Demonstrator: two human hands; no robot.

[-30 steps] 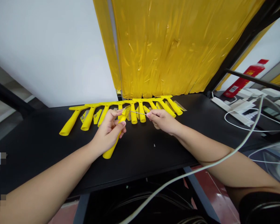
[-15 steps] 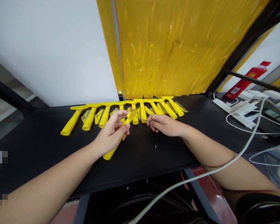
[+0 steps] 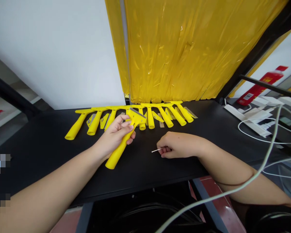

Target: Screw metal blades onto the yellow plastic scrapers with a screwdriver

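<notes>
My left hand (image 3: 120, 131) is wrapped around the handle of a yellow scraper (image 3: 118, 151), which has a wide hollow grip. Its triangular head (image 3: 136, 116) points up and away from me, with a metal blade strip along the far edge. Lower and to the right, my right hand (image 3: 176, 145) is closed on a thin metal rod (image 3: 156, 150), a slim driver or hex key. The rod's pale tip points left, just over the black tabletop (image 3: 138, 174); whether a screw sits on it I cannot tell. The rod and the scraper are apart.
Several more yellow scraper handles (image 3: 75, 127) stand in a row along the back, with yellow head plates (image 3: 104, 121) and metal blades between them. At the right are a red bottle (image 3: 260, 85), a white power strip (image 3: 247, 120) and a white cable (image 3: 269, 150) crossing the foreground.
My right hand has drawn the rod away from the scraper head and down toward where a small screw lay on the table. The scraper has turned so its head's face shows.
</notes>
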